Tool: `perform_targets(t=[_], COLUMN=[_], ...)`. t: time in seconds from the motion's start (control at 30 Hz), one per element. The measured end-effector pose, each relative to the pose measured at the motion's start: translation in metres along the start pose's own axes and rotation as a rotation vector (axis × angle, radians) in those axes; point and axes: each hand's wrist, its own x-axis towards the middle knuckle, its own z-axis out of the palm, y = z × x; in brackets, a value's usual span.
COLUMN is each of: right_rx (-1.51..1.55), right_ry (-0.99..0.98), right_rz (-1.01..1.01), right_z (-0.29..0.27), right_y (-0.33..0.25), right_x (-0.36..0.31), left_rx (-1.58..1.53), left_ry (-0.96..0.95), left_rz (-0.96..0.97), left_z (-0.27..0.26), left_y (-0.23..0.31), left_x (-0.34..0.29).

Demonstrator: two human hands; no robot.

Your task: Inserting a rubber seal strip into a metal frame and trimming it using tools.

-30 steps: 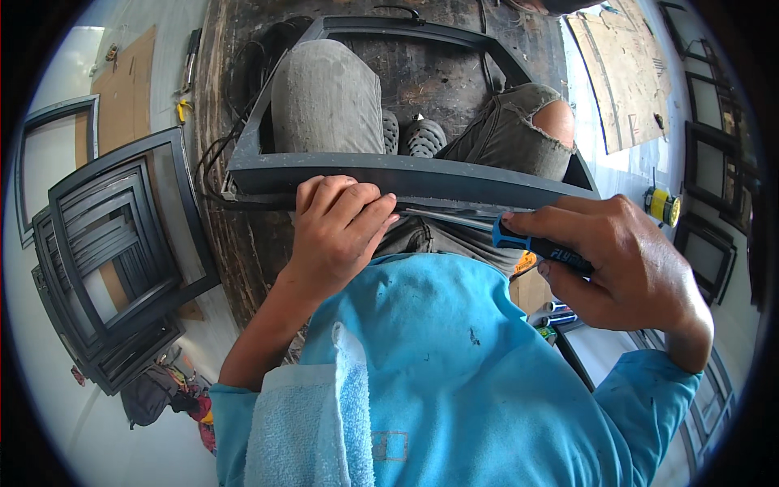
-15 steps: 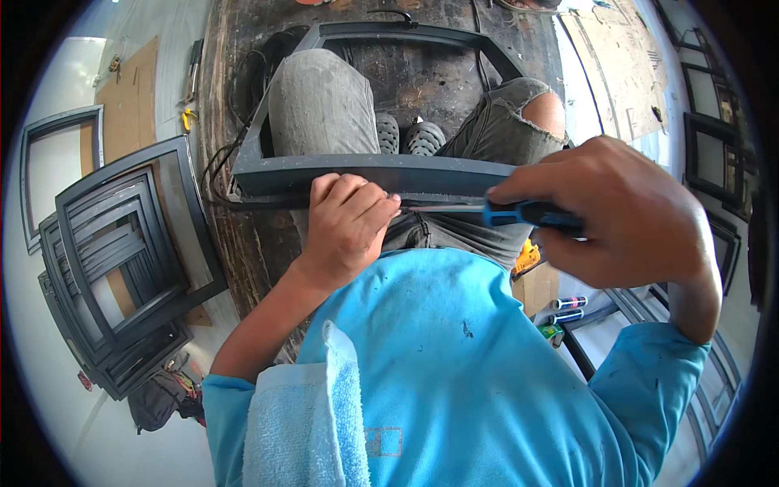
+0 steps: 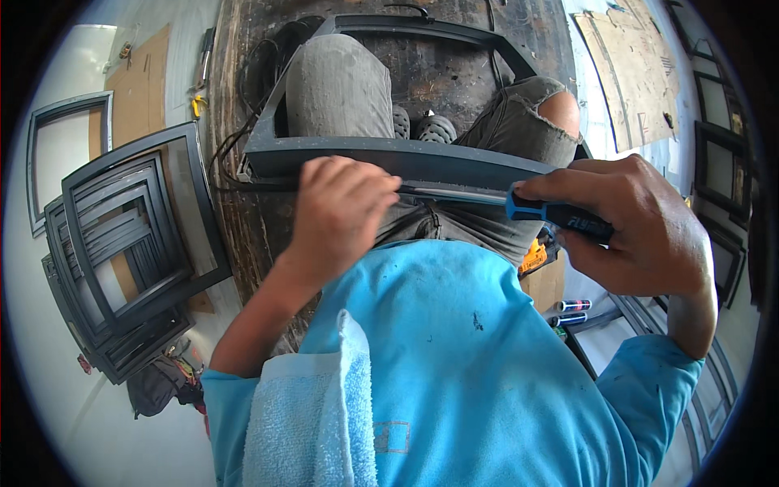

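A dark grey window-like frame (image 3: 462, 158) lies across my lap, with my legs inside its opening. My right hand (image 3: 653, 223) grips the blue and black handle of a screwdriver (image 3: 531, 209). The metal shaft points left along the frame's near edge, its tip close to my left fingertips. My left hand (image 3: 341, 211), smeared by motion, has its fingers curled at that same edge. A thin black strip (image 3: 272, 187) comes in from the left and passes beneath these fingers. What lies right under them is hidden.
Several grey frames (image 3: 122, 316) lean stacked at the left. Coiled black strip (image 3: 260, 65) lies on the worn wooden surface (image 3: 450, 73) under me. An orange-yellow power tool (image 3: 535, 256) and tubes (image 3: 572, 306) are at the right, and cardboard (image 3: 629, 81) lies at the far right.
The screwdriver and my right hand have shifted right, with more shaft showing. My left hand has risen slightly in view and its fingers have moved along the edge.
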Motion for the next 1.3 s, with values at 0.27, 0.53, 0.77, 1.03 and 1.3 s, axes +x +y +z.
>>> perform_targets(t=[0.27,0.53,0.77,1.03,1.3], right_rx=[-0.001,0.01,-0.253,-0.155,-0.036], right_ry=[-0.105,-0.171,-0.277,-0.015,-0.025], right_rz=[-0.062,0.057,-0.019,-0.069,0.065], right_z=[0.003,-0.002,-0.002,-0.01,-0.015], right_y=[-0.001,-0.014,-0.043,-0.01,-0.001], right_x=[0.018,0.023,0.044,0.017,0.005], left_rx=[-0.006,0.005,0.13,0.15,0.065], left_ry=[-0.125,-0.149,-0.019,0.072,-0.102], left_rz=[-0.029,0.036,0.064,0.101,0.175], left_z=[-0.021,-0.02,0.004,0.016,0.035], left_y=[-0.01,-0.009,-0.007,-0.003,0.01], left_x=[0.001,0.001,-0.016,-0.011,-0.001])
